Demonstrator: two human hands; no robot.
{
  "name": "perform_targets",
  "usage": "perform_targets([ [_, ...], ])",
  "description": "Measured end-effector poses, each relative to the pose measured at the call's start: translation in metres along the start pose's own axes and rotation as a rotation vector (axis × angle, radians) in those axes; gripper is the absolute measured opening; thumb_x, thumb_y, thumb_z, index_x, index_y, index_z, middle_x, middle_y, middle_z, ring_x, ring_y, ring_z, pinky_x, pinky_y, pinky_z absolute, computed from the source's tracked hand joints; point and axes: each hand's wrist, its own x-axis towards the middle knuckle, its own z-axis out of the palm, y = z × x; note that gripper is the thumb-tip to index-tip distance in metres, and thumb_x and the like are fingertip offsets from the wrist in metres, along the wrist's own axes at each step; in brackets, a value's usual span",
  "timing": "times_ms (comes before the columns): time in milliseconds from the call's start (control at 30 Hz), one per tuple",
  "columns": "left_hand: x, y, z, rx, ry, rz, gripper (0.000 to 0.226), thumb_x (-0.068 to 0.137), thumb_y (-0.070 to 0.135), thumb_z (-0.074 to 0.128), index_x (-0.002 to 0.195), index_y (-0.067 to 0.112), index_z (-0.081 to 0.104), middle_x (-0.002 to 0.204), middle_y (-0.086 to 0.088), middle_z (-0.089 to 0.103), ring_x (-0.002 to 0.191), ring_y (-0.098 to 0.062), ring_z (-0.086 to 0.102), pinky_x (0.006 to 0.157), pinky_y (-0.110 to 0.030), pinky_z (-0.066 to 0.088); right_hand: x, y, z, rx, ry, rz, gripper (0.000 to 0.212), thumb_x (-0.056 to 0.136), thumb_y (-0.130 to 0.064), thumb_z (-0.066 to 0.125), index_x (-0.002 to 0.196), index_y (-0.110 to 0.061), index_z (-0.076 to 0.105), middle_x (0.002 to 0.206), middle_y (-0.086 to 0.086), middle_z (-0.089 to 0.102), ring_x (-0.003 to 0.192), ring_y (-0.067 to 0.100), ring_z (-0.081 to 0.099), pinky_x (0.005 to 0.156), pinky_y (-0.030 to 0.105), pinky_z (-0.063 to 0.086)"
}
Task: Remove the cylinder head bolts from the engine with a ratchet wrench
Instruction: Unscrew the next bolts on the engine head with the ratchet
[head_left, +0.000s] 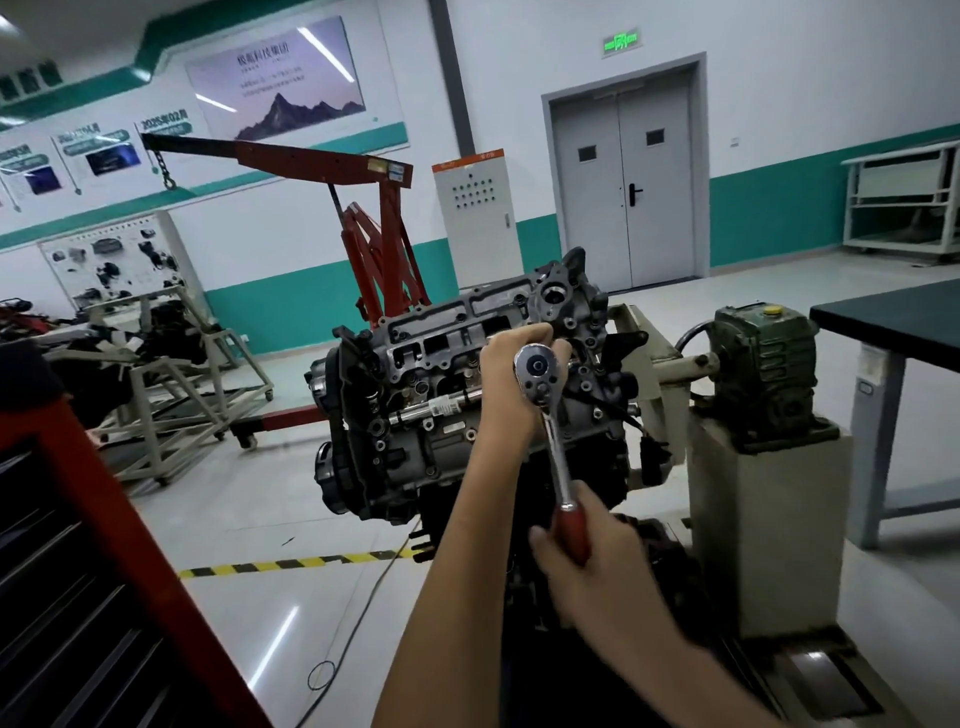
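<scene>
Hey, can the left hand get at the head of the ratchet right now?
Likely yes: the left hand curls round the ratchet head at the engine, with nothing between them. The right hand grips the red handle farther down, clear of it.

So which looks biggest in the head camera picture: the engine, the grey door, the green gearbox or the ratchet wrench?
1. engine
2. grey door, shrunk by distance
3. green gearbox
4. ratchet wrench, thin though nearest the camera
</scene>
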Motion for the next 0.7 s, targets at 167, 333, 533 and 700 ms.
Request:
perform_targets([
  [167, -0.003, -0.005, -0.01, 0.011, -0.03, 0.027, 0.041, 0.083, -0.003, 0.058, 0.053, 0.009, 0.032, 0.052, -0.003, 0.027, 0.052, -0.012, 0.026, 0.052, -0.028, 0.021, 0.006, 0.0, 0.01, -0.001, -0.067, -0.054, 0.025, 0.086, -0.005, 0.056, 0.076, -0.024, 0.042, 0.05, -0.003, 0.044, 0.039, 0.008, 0.042, 0.04, 0.025, 0.039],
  [333, 0.002, -0.007, -0.028, 0.06, -0.195, 0.08, 0.037, 0.082, -0.006, 0.059, 0.053, -0.003, 0.037, 0.051, -0.014, 0.032, 0.051, -0.016, 0.03, 0.053, -0.029, 0.024, 0.054, -0.014, -0.092, -0.584, -0.32, -0.29, 0.031, 0.083, -0.003, 0.059, 0.076, -0.028, 0.042, 0.054, -0.005, 0.05, 0.04, 0.005, 0.048, 0.04, 0.015, 0.04],
  [533, 0.003, -0.001, -0.011, 0.048, -0.107, 0.122, 0.039, 0.075, 0.013, 0.054, 0.05, 0.021, 0.026, 0.049, 0.005, 0.026, 0.05, -0.012, 0.023, 0.052, -0.028, 0.022, 0.069, -0.015, -0.115, -0.74, -0.226, -0.293, 0.02, 0.08, -0.002, 0.061, 0.083, -0.018, 0.05, 0.059, -0.002, 0.056, 0.044, 0.009, 0.054, 0.048, 0.031, 0.051],
  [700, 0.001, -0.005, 0.002, -0.053, 0.025, 0.043, 0.044, 0.081, 0.006, 0.058, 0.05, 0.02, 0.03, 0.049, 0.003, 0.029, 0.05, -0.013, 0.027, 0.053, -0.029, 0.024, 0.008, -0.001, -0.019, -0.155, 0.003, -0.052, 0.023, 0.082, -0.005, 0.062, 0.083, -0.021, 0.046, 0.051, -0.006, 0.046, 0.042, 0.001, 0.05, 0.041, 0.009, 0.036],
])
